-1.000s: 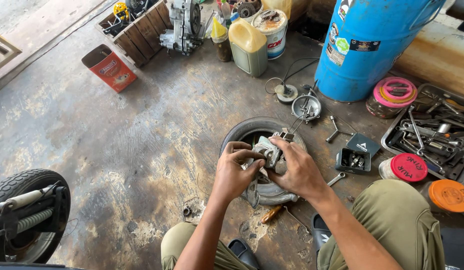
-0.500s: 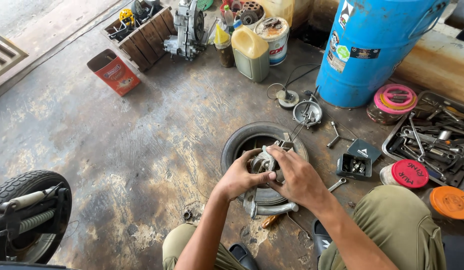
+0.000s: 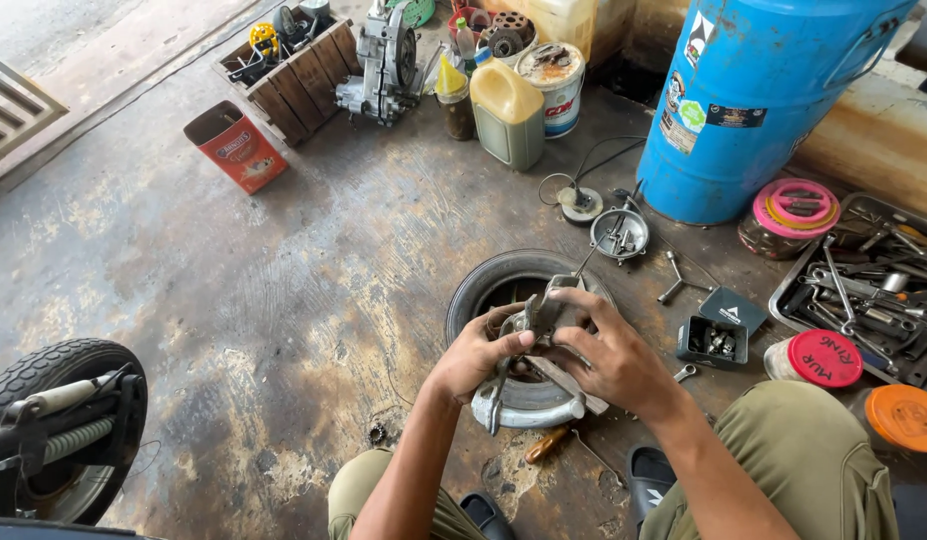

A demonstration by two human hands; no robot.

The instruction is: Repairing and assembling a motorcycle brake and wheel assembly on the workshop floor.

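Observation:
My left hand [image 3: 476,355] and my right hand [image 3: 609,352] both grip a grey metal engine part [image 3: 544,312] held over a small black tyre [image 3: 484,285] lying flat on the floor. A curved metal pipe [image 3: 529,412] and a flat bar hang from the part just below my hands. A screwdriver with an orange handle [image 3: 546,443] lies on the floor under them. My knees in olive trousers and black sandals show at the bottom edge.
A blue drum [image 3: 754,100] stands at the back right. A tool tray [image 3: 864,285], round tins with pink, red and orange lids, a small black parts box [image 3: 714,340], a yellowish jug [image 3: 509,115], a wooden crate, a red tin [image 3: 236,145] and a scooter wheel [image 3: 54,430] surround me.
Both hands have kept hold of the metal part over the tyre, turning it slightly. The view has shifted a little.

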